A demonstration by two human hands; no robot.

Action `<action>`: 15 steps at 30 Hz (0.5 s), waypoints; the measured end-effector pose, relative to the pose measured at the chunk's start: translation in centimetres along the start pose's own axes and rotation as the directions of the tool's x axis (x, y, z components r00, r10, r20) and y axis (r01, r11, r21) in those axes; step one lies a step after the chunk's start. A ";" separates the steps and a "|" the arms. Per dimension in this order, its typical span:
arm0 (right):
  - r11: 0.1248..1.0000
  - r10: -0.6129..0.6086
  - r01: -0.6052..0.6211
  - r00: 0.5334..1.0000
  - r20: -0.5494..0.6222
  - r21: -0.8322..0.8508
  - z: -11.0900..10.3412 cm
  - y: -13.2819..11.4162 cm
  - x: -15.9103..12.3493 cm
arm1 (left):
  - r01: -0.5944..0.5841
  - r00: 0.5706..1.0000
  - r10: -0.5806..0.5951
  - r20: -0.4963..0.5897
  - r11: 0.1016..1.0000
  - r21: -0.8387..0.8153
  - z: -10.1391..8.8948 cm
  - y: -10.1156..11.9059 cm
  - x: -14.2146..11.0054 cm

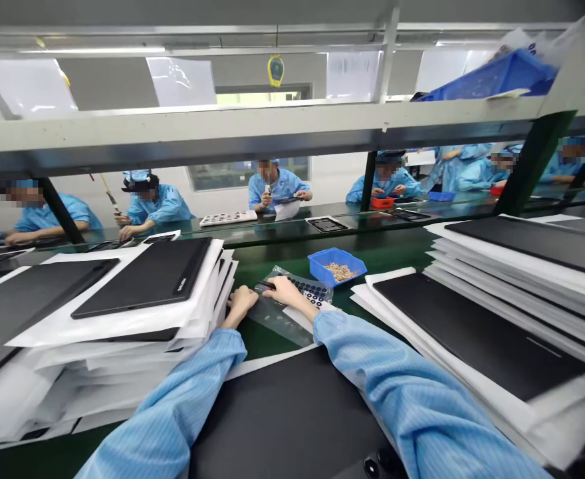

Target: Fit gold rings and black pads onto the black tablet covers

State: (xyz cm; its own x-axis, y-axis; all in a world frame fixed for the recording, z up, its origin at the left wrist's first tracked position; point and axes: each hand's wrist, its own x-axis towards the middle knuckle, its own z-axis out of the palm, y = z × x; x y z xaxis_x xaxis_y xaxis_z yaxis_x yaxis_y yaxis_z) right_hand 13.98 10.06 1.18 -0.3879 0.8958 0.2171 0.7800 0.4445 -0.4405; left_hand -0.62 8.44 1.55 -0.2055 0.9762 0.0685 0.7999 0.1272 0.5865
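My left hand point(241, 303) rests curled on the green bench, pressing the left edge of a clear plastic sheet point(277, 319). My right hand point(283, 291) lies on the same sheet with fingers pinched on a small dark strip point(264, 286). Just beyond it the sheet carries rows of small dark round pads point(312, 291). A black panel point(292, 419) lies flat between my blue sleeves, close to me.
A blue tray point(337, 265) of small tan parts stands behind the sheet. Tall stacks of black panels in white wrapping rise at left point(143, 283) and right point(476, 329). A conveyor point(282, 229) runs across; several people in blue coats work beyond it.
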 end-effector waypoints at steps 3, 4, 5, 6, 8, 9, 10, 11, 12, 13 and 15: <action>1.000 0.029 -0.029 1.000 0.007 0.011 0.2 0.1 0.1 | 0.014 0.999 -0.011 0.049 0.999 -0.050 0.5 -0.3 0.5; 0.999 0.042 -0.042 0.999 0.009 0.015 0.2 0.2 0.1 | 0.011 0.998 -0.006 0.061 0.998 -0.069 0.7 -0.4 0.6; 0.998 0.054 -0.054 0.998 0.010 0.017 0.2 0.2 0.1 | 0.006 0.997 0.001 0.074 0.996 -0.088 0.8 -0.5 0.8; 0.998 0.066 -0.067 0.998 0.008 0.020 0.2 0.3 0.1 | 0.000 0.996 0.009 0.088 0.995 -0.104 0.8 -0.5 0.8; 0.995 0.093 -0.093 0.996 -0.005 0.023 0.2 0.4 0.2 | -0.008 0.993 0.023 0.116 0.991 -0.131 0.9 -0.6 0.9; 0.994 0.111 -0.111 0.994 -0.020 0.023 0.3 0.4 0.3 | -0.009 0.992 0.028 0.127 0.990 -0.143 0.9 -0.5 0.9; 0.991 0.133 -0.132 0.990 -0.040 0.022 0.4 0.5 0.3 | -0.009 0.990 0.030 0.135 0.988 -0.154 0.8 -0.5 0.9; 0.987 0.159 -0.158 0.985 -0.066 0.021 0.4 0.5 0.3 | -0.008 0.989 0.032 0.143 0.986 -0.165 0.8 -0.4 0.8; 0.982 0.187 -0.186 0.978 -0.096 0.021 0.5 0.6 0.4 | -0.005 0.988 0.032 0.152 0.985 -0.175 0.8 -0.4 0.8; 0.977 0.213 -0.212 0.969 -0.128 0.022 0.6 0.6 0.3 | -0.003 0.986 0.034 0.161 0.983 -0.185 0.7 -0.3 0.8; 0.968 0.250 -0.249 0.949 -0.192 0.029 0.7 0.6 0.1 | 0.001 0.983 0.037 0.182 0.979 -0.204 0.7 -0.2 0.7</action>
State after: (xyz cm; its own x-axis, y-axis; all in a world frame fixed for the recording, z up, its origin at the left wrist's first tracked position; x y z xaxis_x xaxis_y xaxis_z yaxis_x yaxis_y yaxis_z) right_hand 14.08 10.44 0.33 -0.0786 0.9616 0.2629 0.8374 0.2068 -0.5059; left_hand -0.54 9.26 0.87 -0.0701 0.9959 -0.0575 0.6678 0.0896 0.7389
